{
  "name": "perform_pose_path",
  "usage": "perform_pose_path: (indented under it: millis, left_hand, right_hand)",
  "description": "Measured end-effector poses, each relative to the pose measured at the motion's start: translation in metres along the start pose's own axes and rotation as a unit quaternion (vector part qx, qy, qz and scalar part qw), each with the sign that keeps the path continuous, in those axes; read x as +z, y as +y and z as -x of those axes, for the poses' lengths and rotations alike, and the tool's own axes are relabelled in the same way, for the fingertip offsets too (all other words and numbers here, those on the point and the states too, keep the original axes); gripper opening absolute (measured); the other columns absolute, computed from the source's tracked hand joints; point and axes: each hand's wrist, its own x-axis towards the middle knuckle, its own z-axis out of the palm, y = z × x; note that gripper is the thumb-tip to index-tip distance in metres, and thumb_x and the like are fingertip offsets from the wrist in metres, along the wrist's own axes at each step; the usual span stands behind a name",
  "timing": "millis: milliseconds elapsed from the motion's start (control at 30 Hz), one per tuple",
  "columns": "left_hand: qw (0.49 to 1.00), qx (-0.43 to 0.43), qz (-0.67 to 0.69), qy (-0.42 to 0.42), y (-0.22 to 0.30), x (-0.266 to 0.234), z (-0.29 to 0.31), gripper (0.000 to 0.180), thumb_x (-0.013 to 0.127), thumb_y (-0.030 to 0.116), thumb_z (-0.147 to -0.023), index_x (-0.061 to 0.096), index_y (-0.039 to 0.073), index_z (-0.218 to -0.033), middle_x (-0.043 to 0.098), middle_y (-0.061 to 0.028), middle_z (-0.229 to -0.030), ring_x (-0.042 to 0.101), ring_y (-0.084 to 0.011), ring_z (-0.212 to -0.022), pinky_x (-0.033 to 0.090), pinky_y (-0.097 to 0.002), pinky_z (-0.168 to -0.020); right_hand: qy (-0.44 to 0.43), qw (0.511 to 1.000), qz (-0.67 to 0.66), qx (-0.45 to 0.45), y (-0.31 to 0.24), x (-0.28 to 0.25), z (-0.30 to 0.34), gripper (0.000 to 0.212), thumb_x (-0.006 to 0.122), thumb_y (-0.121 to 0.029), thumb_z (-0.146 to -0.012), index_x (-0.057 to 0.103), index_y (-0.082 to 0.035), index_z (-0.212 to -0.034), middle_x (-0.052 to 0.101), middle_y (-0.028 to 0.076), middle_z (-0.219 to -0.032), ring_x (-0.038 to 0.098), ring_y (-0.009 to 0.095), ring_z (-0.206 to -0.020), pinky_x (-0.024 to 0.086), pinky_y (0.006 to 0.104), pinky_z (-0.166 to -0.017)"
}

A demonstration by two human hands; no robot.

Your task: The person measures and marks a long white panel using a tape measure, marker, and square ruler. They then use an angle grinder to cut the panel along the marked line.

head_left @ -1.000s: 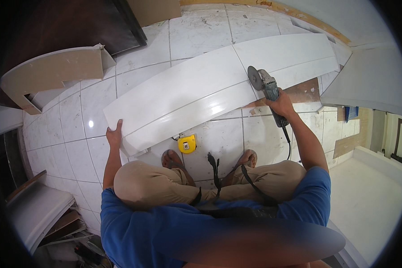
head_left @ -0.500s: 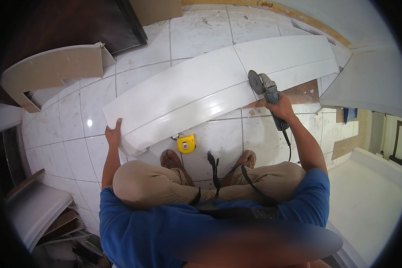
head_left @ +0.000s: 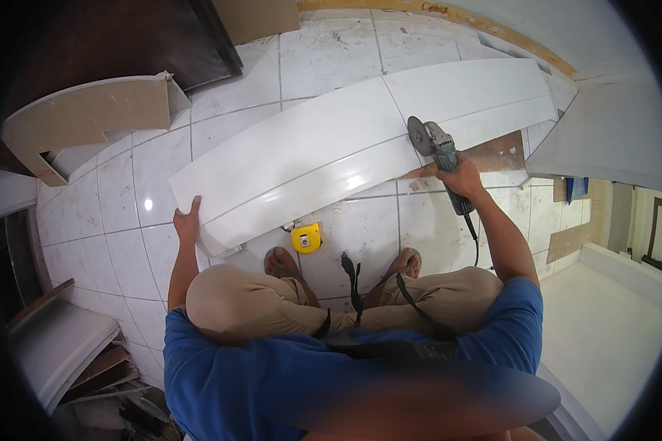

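Observation:
A long white panel (head_left: 294,154) with a lengthwise groove lies across the tiled floor in front of me. One line crosses it right of its middle. My right hand (head_left: 460,181) is wrapped round the body of an angle grinder (head_left: 444,153), its cord trailing down toward me. The grinder's disc (head_left: 419,135) stands over the panel at the lower part of that cross line; whether it touches cannot be made out. At the panel's left end, my left hand (head_left: 187,218) grips the edge, thumb on top and the other fingers mostly hidden.
A yellow tape measure (head_left: 307,238) lies between the panel and my feet. Brown board (head_left: 496,153) shows beneath the panel's right part. A cut board (head_left: 95,114) stands at the left, near a dark panel (head_left: 125,44). White panels (head_left: 618,309) flank me at right.
The grinder and my right hand have shifted very slightly to the left. My left hand and the panel stay where they were.

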Motion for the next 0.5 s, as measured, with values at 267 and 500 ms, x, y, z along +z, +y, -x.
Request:
perform_pose_path:
  millis: [267,500]
  left_hand:
    - [1.0,-0.003,0.003,0.008,-0.013,0.001,-0.006,0.087,0.082,0.059,-0.074,0.06,-0.014,-0.117,0.068,-0.0259,-0.114,0.065,-0.0355,-0.108,0.049,-0.0401,-0.097]
    - [1.0,-0.012,0.012,-0.004,-0.004,0.001,-0.002,0.085,0.082,0.056,-0.075,0.059,-0.014,-0.117,0.067,-0.0255,-0.114,0.065,-0.0342,-0.107,0.049,-0.0394,-0.097]
  right_hand:
    - [-0.008,1.0,0.005,-0.004,-0.013,-0.005,-0.003,0.069,0.08,-0.035,-0.071,0.057,0.004,-0.122,0.069,0.026,-0.107,0.068,0.039,-0.101,0.054,0.0428,-0.088]
    - [-0.004,1.0,0.018,-0.005,-0.009,-0.002,-0.014,0.072,0.08,-0.036,-0.07,0.055,0.007,-0.123,0.069,0.028,-0.106,0.068,0.04,-0.101,0.054,0.0441,-0.089]
